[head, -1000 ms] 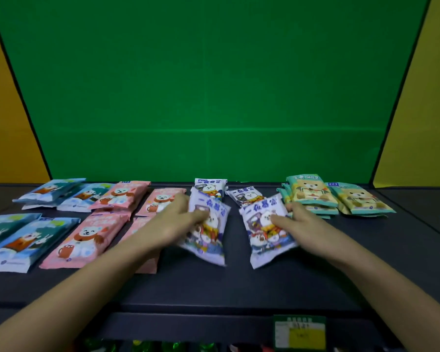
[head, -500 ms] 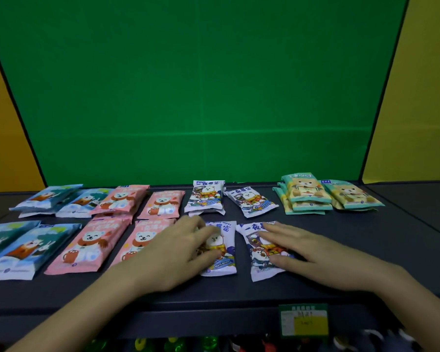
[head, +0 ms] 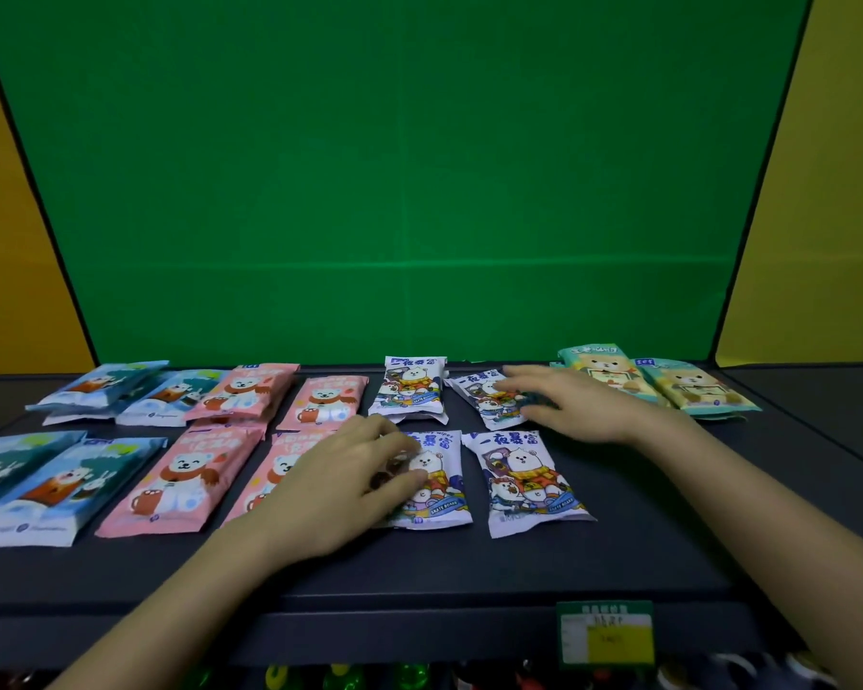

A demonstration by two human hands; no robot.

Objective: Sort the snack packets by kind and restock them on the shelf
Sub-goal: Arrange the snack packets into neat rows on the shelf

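Snack packets lie sorted by colour on a dark shelf (head: 668, 540). Four white-and-purple bear packets form a block in the middle. My left hand (head: 350, 480) rests with bent fingers on the left part of the front-left white packet (head: 439, 495), which lies flat. The front-right white packet (head: 529, 483) lies free beside it. My right hand (head: 574, 405) reaches further back, its straight fingers lying on the back-right white packet (head: 482, 395). The back-left white packet (head: 412, 388) is untouched.
Blue packets (head: 66, 485) fill the left end, pink packets (head: 180, 478) sit beside them, and green packets (head: 614, 376) are stacked at the back right. A green back wall (head: 409, 191) closes the shelf. A price label (head: 606, 634) hangs on the front edge above bottles (head: 340, 679).
My right hand left the front-right white packet and moved back onto the back-right one. Both front packets, lifted a second ago, lie flat; my left hand stays on the front-left one.
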